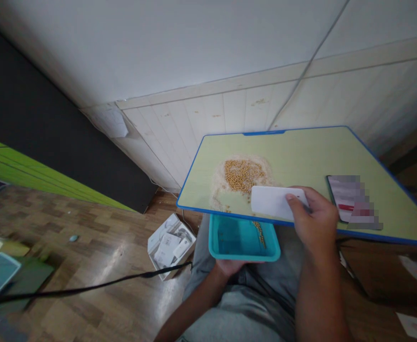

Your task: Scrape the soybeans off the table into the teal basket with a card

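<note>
Sweeping beans off a bench edge into a tray.

Left hand [229, 267] cupped under teal tray [243, 237] below bench [301, 152] edge, a few beans inside; bean pile [243, 175] farther back on the bench; right hand [315, 221] clamped on white card [274, 202]; phone [351, 197] rightmost.

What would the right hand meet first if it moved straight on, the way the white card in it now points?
The right hand points its white card toward the table's left. Probably first come the yellow beans lying in the pale grains; depth is unclear.
</note>
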`<state>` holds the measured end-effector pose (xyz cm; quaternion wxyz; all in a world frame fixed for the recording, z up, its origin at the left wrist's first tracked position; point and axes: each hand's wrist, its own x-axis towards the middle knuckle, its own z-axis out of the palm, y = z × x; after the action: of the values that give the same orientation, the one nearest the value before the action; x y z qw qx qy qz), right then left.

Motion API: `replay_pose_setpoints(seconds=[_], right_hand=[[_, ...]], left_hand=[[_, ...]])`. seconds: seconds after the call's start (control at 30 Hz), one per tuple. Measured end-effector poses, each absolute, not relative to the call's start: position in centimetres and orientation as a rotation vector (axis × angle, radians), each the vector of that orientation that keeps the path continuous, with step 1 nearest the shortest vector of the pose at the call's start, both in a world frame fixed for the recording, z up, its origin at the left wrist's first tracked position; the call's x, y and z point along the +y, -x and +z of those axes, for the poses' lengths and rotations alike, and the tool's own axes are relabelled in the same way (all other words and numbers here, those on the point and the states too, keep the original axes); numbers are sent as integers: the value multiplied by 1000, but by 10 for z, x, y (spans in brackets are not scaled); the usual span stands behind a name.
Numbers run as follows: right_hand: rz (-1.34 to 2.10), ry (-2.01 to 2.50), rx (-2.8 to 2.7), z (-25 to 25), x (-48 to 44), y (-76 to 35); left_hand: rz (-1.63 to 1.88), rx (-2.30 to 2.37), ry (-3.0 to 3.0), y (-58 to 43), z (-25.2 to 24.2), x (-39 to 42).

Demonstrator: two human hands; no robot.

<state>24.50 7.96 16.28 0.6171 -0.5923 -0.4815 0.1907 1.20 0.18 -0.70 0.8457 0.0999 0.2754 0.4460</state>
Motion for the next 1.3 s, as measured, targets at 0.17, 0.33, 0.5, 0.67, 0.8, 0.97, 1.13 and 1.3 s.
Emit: replay_pose_setpoints(seconds=[0.17, 0.33, 0.5, 0.67, 0.8, 0.97, 1.13, 1.3], right_hand=[[508, 1334, -1115, 164, 79, -240], [576, 1323, -1149, 167, 78, -245], [602, 1303, -1117, 168, 75, -247], [591, 1302, -1087, 169, 72, -246], [575, 1295, -1069, 169, 69, -243], [582, 1250, -1048, 162, 68, -231], [614, 1215, -1100, 159, 72, -220], [653, 1182, -1172, 161, 72, -212]], left_hand=[[973, 649, -168, -11, -10, 1], [1032, 657, -146, -11, -15, 6], [1049, 652, -110, -7, -14, 8], [1027, 664, -104, -1, -12, 9], [1042, 670, -145, -1, -7, 12], [1074, 620, -131, -3, 4, 15], [1070, 612, -87, 0, 8, 18], [1049, 581, -59, 2, 9, 19]])
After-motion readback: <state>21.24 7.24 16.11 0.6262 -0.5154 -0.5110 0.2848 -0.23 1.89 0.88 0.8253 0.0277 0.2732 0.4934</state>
